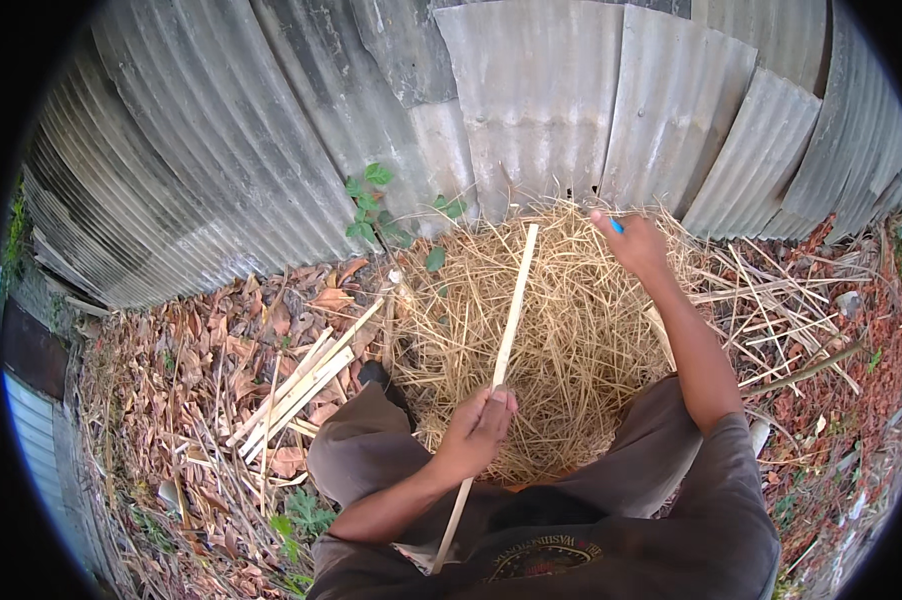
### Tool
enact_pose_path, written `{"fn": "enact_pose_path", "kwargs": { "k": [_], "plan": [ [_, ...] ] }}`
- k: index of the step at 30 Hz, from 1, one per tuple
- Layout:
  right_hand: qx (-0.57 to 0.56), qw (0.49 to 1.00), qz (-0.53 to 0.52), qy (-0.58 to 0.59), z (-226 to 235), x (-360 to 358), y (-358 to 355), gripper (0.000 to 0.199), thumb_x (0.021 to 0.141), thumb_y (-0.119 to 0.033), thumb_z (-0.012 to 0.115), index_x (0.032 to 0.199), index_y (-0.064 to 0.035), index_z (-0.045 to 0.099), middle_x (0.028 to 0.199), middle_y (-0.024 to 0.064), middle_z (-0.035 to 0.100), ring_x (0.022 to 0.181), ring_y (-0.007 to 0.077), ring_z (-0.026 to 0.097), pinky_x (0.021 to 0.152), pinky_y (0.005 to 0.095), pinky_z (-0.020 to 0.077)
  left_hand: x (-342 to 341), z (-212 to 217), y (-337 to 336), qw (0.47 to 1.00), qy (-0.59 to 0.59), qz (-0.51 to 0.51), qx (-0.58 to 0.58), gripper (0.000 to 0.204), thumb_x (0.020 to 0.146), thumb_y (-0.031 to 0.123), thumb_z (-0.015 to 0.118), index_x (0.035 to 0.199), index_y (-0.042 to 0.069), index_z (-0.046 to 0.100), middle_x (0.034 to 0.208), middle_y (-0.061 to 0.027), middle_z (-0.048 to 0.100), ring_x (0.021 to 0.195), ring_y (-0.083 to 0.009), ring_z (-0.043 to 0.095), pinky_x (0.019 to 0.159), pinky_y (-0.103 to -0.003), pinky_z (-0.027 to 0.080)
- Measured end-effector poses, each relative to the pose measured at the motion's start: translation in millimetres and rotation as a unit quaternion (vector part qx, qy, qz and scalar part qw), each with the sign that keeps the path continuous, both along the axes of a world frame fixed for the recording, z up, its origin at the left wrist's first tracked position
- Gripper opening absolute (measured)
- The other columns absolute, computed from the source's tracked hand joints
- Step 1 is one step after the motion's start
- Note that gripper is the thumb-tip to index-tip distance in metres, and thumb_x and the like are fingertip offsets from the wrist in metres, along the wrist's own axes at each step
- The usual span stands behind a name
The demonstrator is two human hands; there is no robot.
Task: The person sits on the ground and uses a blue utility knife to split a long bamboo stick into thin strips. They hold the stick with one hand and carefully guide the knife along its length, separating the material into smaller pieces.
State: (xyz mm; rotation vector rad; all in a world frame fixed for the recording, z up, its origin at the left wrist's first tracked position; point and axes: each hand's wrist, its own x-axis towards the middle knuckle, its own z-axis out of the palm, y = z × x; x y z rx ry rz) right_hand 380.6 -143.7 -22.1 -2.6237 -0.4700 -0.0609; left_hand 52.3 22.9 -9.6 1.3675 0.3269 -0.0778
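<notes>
My left hand [479,428] is closed around a long pale wooden strip [511,320], which runs from my lap up over a heap of dry straw-like shavings [561,330]. My right hand [631,242] is stretched out beyond the far edge of the heap, gripping a small tool with a blue handle [616,226]; its blade is hidden. The right hand is apart from the strip. I sit with knees spread, the heap between my legs.
A corrugated metal sheet fence [531,110] stands close behind the heap. A bundle of similar pale strips [296,385] lies on dry leaves at the left. More loose strips and sticks [771,290] are scattered at the right. A small green plant [371,205] grows by the fence.
</notes>
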Motion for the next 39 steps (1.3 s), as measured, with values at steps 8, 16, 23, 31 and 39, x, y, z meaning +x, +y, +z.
{"fn": "enact_pose_path", "kwargs": {
  "k": [8,16,23,31,39],
  "plan": [
    [0.035,0.967,0.246,-0.065,11.7,-114.6,29.5,0.076,0.073,-0.079,0.052,0.056,-0.0062,0.064,0.043,0.0081,0.051,0.043,0.0246,0.057,0.043,0.0374,0.0442,3.3,2.8,-8.4,0.99,-0.033,-0.014,0.133,0.023,0.102,0.022,0.038,0.094,0.004,0.049,0.059,0.0023,0.038,0.052,-0.0051,0.037,0.048,-0.024,0.033],
    [-0.031,0.989,0.114,-0.084,4.7,-58.1,26.1,0.083,0.076,-0.083,0.04,0.054,-0.0053,0.06,0.045,0.0106,0.052,0.046,0.0267,0.058,0.045,0.0412,0.0443,-7.2,-0.9,-17.8,0.962,-0.07,-0.047,0.258,0.017,0.1,0.015,0.04,0.093,0.003,0.05,0.058,-0.0045,0.04,0.051,-0.012,0.042,0.05,-0.03,0.037],
    [0.131,0.988,-0.081,0.03,-7.8,26.8,-19.8,0.081,0.083,-0.082,0.024,0.046,-0.0114,0.042,0.044,-0.0023,0.033,0.043,0.0143,0.041,0.042,0.0328,0.0315,-14.2,5.6,-1.1,0.993,-0.048,-0.019,0.11,0.022,0.103,0.018,0.038,0.093,0.004,0.051,0.06,0.0066,0.037,0.051,-0.0023,0.034,0.047,-0.021,0.03],
    [0.005,0.942,0.323,-0.086,18.0,-136.3,42.0,0.073,0.073,-0.08,0.051,0.049,-0.0106,0.052,0.041,0.004,0.046,0.039,0.0212,0.053,0.04,0.037,0.0404,-8.7,11.2,16.1,0.999,-0.024,0.0,0.034,0.034,0.105,0.028,0.032,0.096,0.002,0.052,0.057,0.0044,0.036,0.048,-0.0033,0.032,0.045,-0.021,0.029],
    [0.045,0.934,0.317,-0.159,5.4,-157.1,64.1,0.073,0.068,-0.082,0.054,0.048,-0.0115,0.058,0.037,0.0043,0.045,0.035,0.0212,0.052,0.037,0.0329,0.0397,-3.7,14.7,18.0,0.999,-0.01,0.033,0.023,0.029,0.104,0.025,0.035,0.093,0.003,0.051,0.061,0.0047,0.036,0.054,-0.0032,0.033,0.049,-0.022,0.03]
  ]
}}
